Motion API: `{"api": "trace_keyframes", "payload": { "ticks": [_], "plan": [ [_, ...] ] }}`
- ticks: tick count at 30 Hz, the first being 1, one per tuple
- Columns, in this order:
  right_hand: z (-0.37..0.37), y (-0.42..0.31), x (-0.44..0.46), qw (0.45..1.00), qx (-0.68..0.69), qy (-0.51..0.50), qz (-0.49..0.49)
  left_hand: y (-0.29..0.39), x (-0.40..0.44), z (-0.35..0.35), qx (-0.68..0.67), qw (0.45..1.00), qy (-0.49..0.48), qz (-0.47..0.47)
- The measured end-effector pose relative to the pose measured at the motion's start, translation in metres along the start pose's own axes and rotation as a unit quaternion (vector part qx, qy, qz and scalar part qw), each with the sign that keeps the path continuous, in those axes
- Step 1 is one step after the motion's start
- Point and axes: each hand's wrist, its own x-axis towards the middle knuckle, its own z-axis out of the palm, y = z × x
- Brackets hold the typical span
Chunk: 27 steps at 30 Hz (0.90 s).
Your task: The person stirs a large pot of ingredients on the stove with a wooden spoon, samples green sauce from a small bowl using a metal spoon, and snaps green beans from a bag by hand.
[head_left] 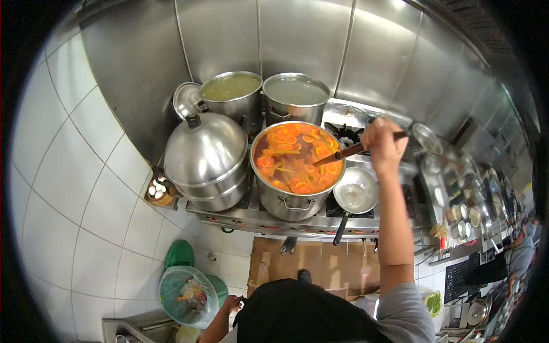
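My right hand (384, 146) is closed around the dark wooden handle of a stirring paddle (349, 151), held at a slant. Its lower end dips into orange-red broth with carrot slices and green pieces, so the blade is hidden. The broth fills a large steel stockpot (294, 204) on the stove. Low by my body, my left hand (231, 304) has its fingers curled near a small dark item at the apron's edge; what it holds, if anything, I cannot make out. Just left of that hand stands a lined waste bin (171, 286).
A domed steel steamer (203, 148) stands left of the stockpot. Behind are a pot of yellowish-green liquid (231, 106) and a pot of clear liquid (297, 108). A frying pan (355, 191) sits at right, handle jutting forward. Eggs (156, 188) fill a bowl. Another person (520, 251) is far right.
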Motion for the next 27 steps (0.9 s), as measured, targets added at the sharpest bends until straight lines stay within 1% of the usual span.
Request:
{"api": "trace_keyframes", "payload": {
  "ticks": [1,2,3,5,8,10,11,12,14,16,19,20,21,23,24,25,27],
  "plan": [
    [-0.002,0.007,-0.004,1.000,-0.024,0.005,0.006,0.002,-0.002,0.000,0.001,1.000,0.002,-0.007],
    [-0.004,0.015,-0.008,1.000,-0.018,0.003,0.024,0.004,-0.004,0.001,0.000,1.000,0.002,-0.015],
    [-0.005,0.024,-0.013,0.999,-0.038,-0.004,0.007,0.007,-0.008,0.001,-0.002,1.000,0.003,-0.024],
    [-0.008,0.042,-0.023,0.998,-0.057,-0.003,0.017,0.016,-0.017,0.004,-0.007,0.999,0.011,-0.044],
    [-0.008,0.063,-0.039,0.995,-0.104,-0.002,0.001,0.023,-0.022,0.010,-0.040,0.996,0.010,-0.077],
    [-0.006,0.075,-0.051,0.992,-0.127,-0.012,0.004,-0.001,-0.003,0.001,-0.125,0.985,-0.040,-0.114],
    [-0.003,0.082,-0.057,0.994,-0.112,-0.012,-0.008,-0.013,0.006,-0.003,-0.165,0.975,-0.062,-0.135],
    [-0.004,0.091,-0.062,0.992,-0.129,-0.010,-0.010,-0.022,0.010,-0.006,-0.173,0.971,-0.072,-0.149],
    [-0.004,0.107,-0.073,0.989,-0.147,-0.008,-0.010,-0.028,0.014,-0.007,-0.123,0.982,-0.057,-0.135],
    [0.001,0.115,-0.084,0.992,-0.120,-0.011,0.035,-0.031,0.016,-0.005,-0.036,0.994,-0.023,-0.103],
    [0.007,0.122,-0.095,0.992,-0.107,-0.017,0.064,-0.036,0.019,-0.007,0.032,0.997,-0.003,-0.074],
    [0.009,0.125,-0.099,0.988,-0.140,-0.021,0.054,-0.038,0.021,-0.008,0.047,0.997,-0.003,-0.069],
    [0.010,0.126,-0.105,0.988,-0.143,-0.019,0.055,-0.041,0.022,-0.009,0.065,0.996,-0.004,-0.063],
    [0.015,0.132,-0.117,0.978,-0.196,-0.043,0.062,-0.043,0.027,-0.012,0.106,0.993,-0.007,-0.047],
    [0.023,0.137,-0.122,0.990,-0.124,-0.043,0.045,-0.045,0.030,-0.014,0.133,0.990,-0.008,-0.036],
    [0.031,0.135,-0.124,0.990,-0.127,-0.041,0.043,-0.047,0.034,-0.015,0.164,0.986,-0.008,-0.023],
    [0.045,0.129,-0.129,0.986,-0.140,-0.087,0.005,-0.050,0.044,-0.019,0.251,0.968,-0.013,0.022]
  ]
}}
